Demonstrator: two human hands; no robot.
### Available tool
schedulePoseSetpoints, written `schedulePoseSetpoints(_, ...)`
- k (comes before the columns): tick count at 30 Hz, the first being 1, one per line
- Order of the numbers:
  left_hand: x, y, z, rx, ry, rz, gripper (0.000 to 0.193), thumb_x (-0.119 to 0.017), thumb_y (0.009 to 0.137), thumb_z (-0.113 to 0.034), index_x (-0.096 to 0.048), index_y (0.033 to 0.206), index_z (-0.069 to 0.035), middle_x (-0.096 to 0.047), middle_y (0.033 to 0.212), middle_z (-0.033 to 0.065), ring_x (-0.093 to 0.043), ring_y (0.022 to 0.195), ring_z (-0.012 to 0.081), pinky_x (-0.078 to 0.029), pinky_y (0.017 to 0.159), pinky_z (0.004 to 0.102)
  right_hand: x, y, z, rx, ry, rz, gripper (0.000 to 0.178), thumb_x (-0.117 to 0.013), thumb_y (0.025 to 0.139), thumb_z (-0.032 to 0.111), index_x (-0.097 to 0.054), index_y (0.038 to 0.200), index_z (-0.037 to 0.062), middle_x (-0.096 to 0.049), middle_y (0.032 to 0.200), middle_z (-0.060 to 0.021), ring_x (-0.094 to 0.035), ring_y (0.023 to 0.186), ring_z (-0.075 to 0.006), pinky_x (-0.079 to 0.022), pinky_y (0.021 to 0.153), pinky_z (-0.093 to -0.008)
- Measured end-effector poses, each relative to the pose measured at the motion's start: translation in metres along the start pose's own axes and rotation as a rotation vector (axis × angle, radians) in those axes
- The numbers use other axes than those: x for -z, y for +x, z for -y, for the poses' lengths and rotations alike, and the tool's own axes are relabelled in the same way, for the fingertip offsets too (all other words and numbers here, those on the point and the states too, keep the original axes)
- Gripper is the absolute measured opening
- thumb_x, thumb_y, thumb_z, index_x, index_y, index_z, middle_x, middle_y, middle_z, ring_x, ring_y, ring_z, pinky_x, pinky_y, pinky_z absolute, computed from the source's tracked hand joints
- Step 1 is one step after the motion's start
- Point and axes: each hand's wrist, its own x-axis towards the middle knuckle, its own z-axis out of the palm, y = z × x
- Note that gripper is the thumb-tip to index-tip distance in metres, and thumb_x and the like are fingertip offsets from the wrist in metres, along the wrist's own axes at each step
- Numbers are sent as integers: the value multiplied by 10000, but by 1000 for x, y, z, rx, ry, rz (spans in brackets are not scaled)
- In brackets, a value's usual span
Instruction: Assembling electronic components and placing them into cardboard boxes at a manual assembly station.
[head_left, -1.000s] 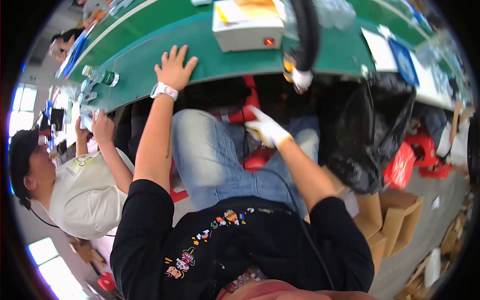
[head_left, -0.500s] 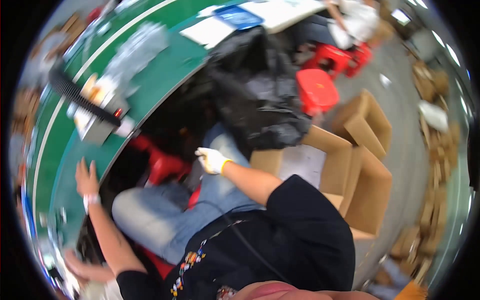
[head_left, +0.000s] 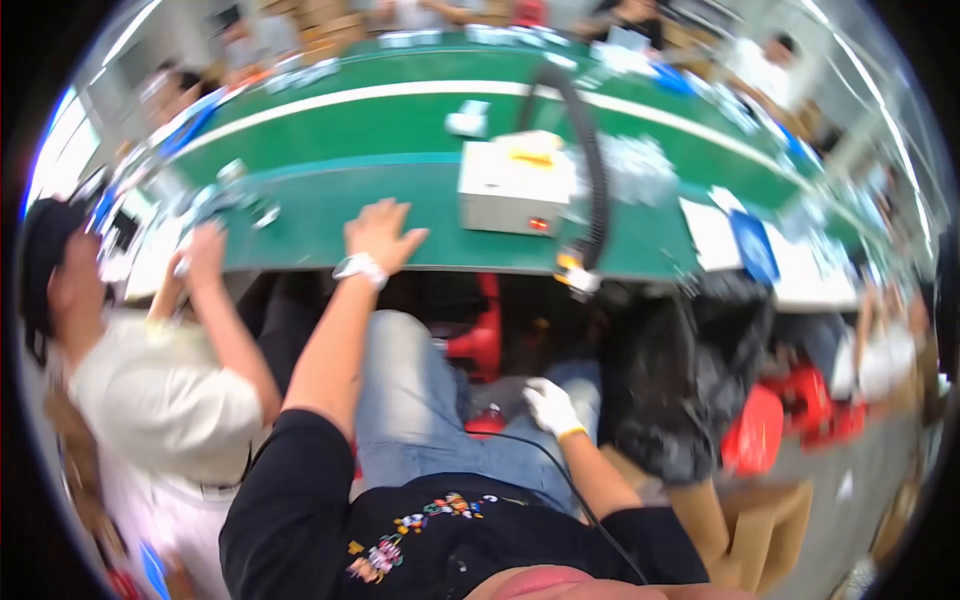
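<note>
Green table (head_left: 330, 215) edge carried the left hand (head_left: 380, 232): bare, fingers spread, palm flat on the smooth felt-like top, white watch (head_left: 358, 267) at the wrist. Right hand (head_left: 552, 407), white-gloved, loosely curled, held nothing, rested on a denim knee below. Boxy white metal unit (head_left: 512, 187) sat just beside the left hand; ribbed black hose (head_left: 592, 160) arched over it.

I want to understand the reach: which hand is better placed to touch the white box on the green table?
Probably the left hand: it rests on the green table beside the white box. The gloved right hand is low on the lap, under the table edge.
</note>
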Motion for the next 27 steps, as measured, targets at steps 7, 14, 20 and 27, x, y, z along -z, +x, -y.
schedulePoseSetpoints(7,-5,-21,23,153,-29,69,815,-451,950,-710,-401,1582,-198,-301,1673,104,-243,1544,351,-155,1227,627,-11,16,7,-268,269,82,318,-685,967,151,-647,1262,39,-705,934,-84,-608,682,-145,-513,596,-296)
schedulePoseSetpoints(14,0,-17,17,149,-53,75,796,-450,961,-695,-396,1582,-201,-282,1681,101,-228,1548,357,-144,1232,627,-10,22,16,-375,379,94,324,-686,964,119,-632,1271,33,-690,905,-70,-597,673,-133,-509,594,-294)
schedulePoseSetpoints(20,-3,-17,18,158,-70,86,789,-455,965,-685,-394,1582,-197,-273,1684,101,-214,1553,359,-138,1235,627,-12,20,9,-320,217,129,348,-692,956,206,-670,1249,21,-746,1023,-117,-702,835,-200,-564,752,-327)
schedulePoseSetpoints(27,-5,-20,23,149,-69,49,782,-465,957,-685,-417,1569,-199,-303,1668,112,-241,1540,366,-154,1228,629,3,-6,57,-104,-75,160,386,-680,935,298,-689,1212,29,-756,1045,-164,-731,970,-281,-556,877,-364)
